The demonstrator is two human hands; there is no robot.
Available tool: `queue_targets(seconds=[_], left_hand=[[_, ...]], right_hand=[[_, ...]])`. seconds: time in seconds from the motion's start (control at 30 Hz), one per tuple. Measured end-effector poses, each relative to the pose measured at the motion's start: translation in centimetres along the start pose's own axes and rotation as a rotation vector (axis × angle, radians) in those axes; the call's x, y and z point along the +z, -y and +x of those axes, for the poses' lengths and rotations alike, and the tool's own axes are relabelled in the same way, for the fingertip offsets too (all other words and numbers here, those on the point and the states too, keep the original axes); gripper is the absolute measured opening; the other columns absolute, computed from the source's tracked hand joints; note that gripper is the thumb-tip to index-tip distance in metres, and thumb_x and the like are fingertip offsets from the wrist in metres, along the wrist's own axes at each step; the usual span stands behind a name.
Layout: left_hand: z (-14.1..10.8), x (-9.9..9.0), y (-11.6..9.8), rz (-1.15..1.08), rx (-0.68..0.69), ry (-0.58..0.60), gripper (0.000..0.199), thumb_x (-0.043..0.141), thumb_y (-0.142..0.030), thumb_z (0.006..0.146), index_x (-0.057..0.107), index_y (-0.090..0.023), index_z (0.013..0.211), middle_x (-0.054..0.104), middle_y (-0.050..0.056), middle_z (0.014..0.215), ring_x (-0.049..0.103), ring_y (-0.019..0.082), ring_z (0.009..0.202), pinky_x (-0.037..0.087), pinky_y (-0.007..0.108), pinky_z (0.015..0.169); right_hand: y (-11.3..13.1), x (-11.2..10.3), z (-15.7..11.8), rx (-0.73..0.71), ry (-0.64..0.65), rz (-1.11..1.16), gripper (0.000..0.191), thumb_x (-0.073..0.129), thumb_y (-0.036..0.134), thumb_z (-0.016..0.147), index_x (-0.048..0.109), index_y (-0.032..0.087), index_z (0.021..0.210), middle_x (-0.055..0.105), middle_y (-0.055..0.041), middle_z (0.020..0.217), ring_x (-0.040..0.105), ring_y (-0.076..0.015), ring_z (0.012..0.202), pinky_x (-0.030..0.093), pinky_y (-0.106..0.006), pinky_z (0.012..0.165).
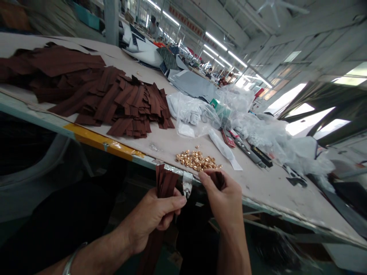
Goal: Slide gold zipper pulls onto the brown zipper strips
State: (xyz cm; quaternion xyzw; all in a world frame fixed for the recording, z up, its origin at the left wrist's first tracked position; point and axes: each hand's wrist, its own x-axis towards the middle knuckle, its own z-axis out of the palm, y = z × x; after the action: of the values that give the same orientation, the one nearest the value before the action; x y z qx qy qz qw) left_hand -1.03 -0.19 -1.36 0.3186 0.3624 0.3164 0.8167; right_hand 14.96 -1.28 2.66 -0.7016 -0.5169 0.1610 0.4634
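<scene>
My left hand (160, 210) is closed around several brown zipper strips (166, 183), whose ends stick up above the fist while their lengths hang below the table edge. Its thumb lies close to a small metal holder (187, 183) fixed on that edge. To the right, my right hand (225, 194) is curled, with dark brown zipper tape (219, 179) in its fingers. Thumb and index finger meet beside a heap of small gold zipper sliders (197, 159). Whether a slider sits between those fingertips is hidden.
A large pile of brown zipper strips (114, 95) covers the table's left side. Behind the sliders lie a clear plastic bag (192, 112) of white pieces, a white strip (225, 149), a red calculator-like item (228, 138) and a cutter (249, 152). Crumpled plastic (263, 130) spreads right.
</scene>
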Motion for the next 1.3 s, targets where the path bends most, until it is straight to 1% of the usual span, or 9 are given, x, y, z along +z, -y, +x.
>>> queue_targets(seconds=[0.17,0.3,0.47,0.63,0.8,0.93,1.07,1.2,1.3], left_hand=[[0.0,0.0,0.1,0.012,-0.012,-0.013,0.020,0.068,-0.032,0.070,0.055,-0.017,0.072,0.050,-0.007,0.053,0.031,0.002,0.037,0.016,0.018,0.039],[-0.1,0.0,0.0,0.042,-0.013,-0.019,0.019,0.067,-0.032,0.071,0.056,-0.017,0.072,0.050,-0.007,0.053,0.030,0.002,0.037,0.015,0.018,0.038],[0.0,-0.1,-0.1,0.046,-0.011,-0.028,0.020,0.068,-0.033,0.071,0.056,-0.017,0.072,0.051,-0.007,0.053,0.031,0.002,0.038,0.016,0.018,0.038],[0.1,-0.2,0.0,-0.004,-0.032,-0.017,0.022,0.069,-0.034,0.071,0.056,-0.017,0.073,0.052,-0.007,0.054,0.032,0.002,0.038,0.016,0.018,0.039],[0.0,-0.2,0.1,-0.082,-0.067,0.041,0.023,0.072,-0.033,0.071,0.057,-0.017,0.075,0.053,-0.007,0.056,0.033,0.001,0.037,0.016,0.018,0.039],[-0.1,-0.1,0.6,-0.093,-0.060,0.082,0.025,0.074,-0.036,0.071,0.058,-0.016,0.071,0.046,-0.009,0.049,0.031,0.002,0.037,0.016,0.018,0.039],[-0.2,-0.2,0.9,-0.113,-0.056,0.082,0.024,0.074,-0.035,0.072,0.060,-0.016,0.074,0.049,-0.008,0.053,0.031,0.002,0.038,0.016,0.018,0.040],[-0.1,-0.3,1.0,-0.113,-0.028,0.077,0.021,0.071,-0.033,0.074,0.059,-0.016,0.074,0.050,-0.007,0.056,0.032,0.002,0.039,0.016,0.018,0.040],[-0.1,-0.3,0.9,-0.095,-0.009,0.050,0.015,0.068,-0.029,0.074,0.060,-0.017,0.075,0.051,-0.007,0.056,0.033,0.003,0.039,0.018,0.019,0.040]], right_hand=[[1.3,1.6,1.2,-0.134,0.046,-0.440,0.018,0.064,0.033,0.083,0.072,0.020,0.094,0.071,-0.0035,0.077,0.063,-0.0212,0.073,0.042,-0.032,0.069],[1.9,1.6,1.8,-0.109,0.092,-0.541,0.013,0.066,0.035,0.082,0.070,0.023,0.083,0.069,0.0002,0.069,0.061,-0.0191,0.066,0.037,-0.029,0.062],[2.3,1.4,2.0,-0.144,0.099,-0.650,0.024,0.064,0.036,0.083,0.061,0.020,0.066,0.059,0.0023,0.056,0.049,-0.0151,0.054,0.029,-0.028,0.054],[1.8,1.4,1.3,-0.175,0.022,-0.631,0.021,0.064,0.029,0.080,0.056,0.019,0.064,0.054,0.0037,0.054,0.045,-0.0131,0.050,0.030,-0.027,0.053],[1.3,0.4,-2.1,-0.178,0.110,-0.184,0.017,0.055,0.030,0.089,0.067,0.018,0.087,0.062,0.0014,0.066,0.055,-0.0129,0.058,0.042,-0.023,0.054],[0.7,0.3,-5.2,-0.209,0.160,0.024,0.009,0.057,0.024,0.091,0.064,0.020,0.087,0.064,0.0034,0.068,0.059,-0.0098,0.058,0.046,-0.018,0.055],[-0.3,0.7,-6.3,-0.304,0.074,-0.019,0.003,0.061,0.018,0.088,0.062,0.020,0.085,0.063,0.0046,0.067,0.059,-0.0085,0.055,0.046,-0.016,0.054],[-0.7,0.9,-6.2,-0.454,0.074,-0.116,0.015,0.055,0.012,0.090,0.063,0.020,0.100,0.068,0.0001,0.084,0.065,-0.0104,0.072,0.050,-0.017,0.068],[-0.6,1.1,-6.0,-0.503,0.029,-0.171,0.011,0.055,0.012,0.090,0.062,0.018,0.096,0.066,-0.0015,0.083,0.064,-0.0114,0.074,0.049,-0.018,0.069]])
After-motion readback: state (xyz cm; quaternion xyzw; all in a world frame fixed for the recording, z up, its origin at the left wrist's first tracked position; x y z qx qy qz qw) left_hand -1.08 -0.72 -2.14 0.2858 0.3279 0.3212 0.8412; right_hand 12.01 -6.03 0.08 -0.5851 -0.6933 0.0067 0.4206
